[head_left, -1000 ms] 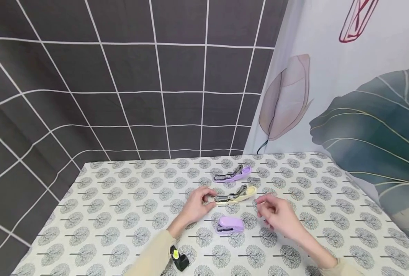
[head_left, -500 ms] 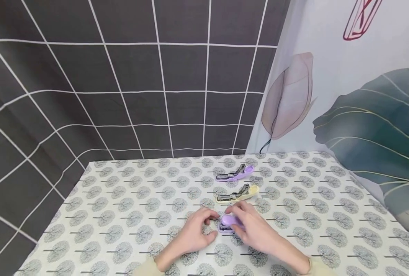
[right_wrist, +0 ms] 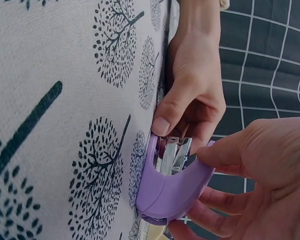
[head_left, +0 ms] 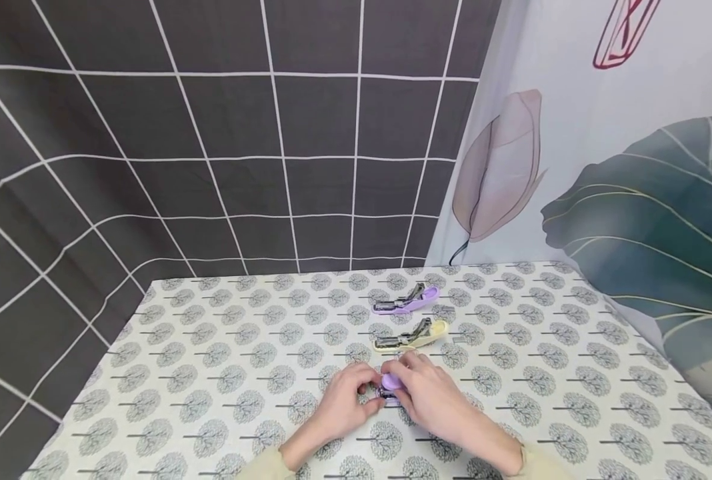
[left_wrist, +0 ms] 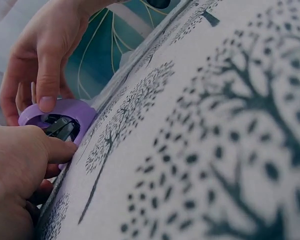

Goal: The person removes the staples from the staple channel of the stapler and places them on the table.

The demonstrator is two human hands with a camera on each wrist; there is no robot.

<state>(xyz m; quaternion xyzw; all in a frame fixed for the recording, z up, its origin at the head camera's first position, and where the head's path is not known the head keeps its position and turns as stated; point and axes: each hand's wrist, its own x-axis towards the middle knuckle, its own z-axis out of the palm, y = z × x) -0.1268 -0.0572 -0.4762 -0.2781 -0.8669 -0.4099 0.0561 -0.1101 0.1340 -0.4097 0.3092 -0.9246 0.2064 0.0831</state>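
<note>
A small purple stapler [right_wrist: 165, 192] sits on the patterned cloth between my two hands, its metal staple rail showing under the raised top cover. My right hand [head_left: 431, 397] holds that cover from the right, thumb on one side and fingers on the other. From the left, my left hand [head_left: 345, 401] pinches the front end of the base, the thumb tip right at its edge in the right wrist view. Just beyond the hands lies a pale yellow stapler [head_left: 437, 329], opened out flat with its metal insides up. Farther back is another purple stapler [head_left: 421, 301], spread the same way.
A cloth [head_left: 212, 400] printed with grey trees covers the table. Small grey strips [head_left: 459, 339] lie by the right ends of the opened staplers. Behind the table hang a dark gridded curtain [head_left: 242, 120] and a pale curtain [head_left: 512, 173] with leaf prints.
My left hand has left the yellow stapler's end and come nearer, to the purple stapler's front. My right hand has moved left and taken hold of the purple stapler's cover.
</note>
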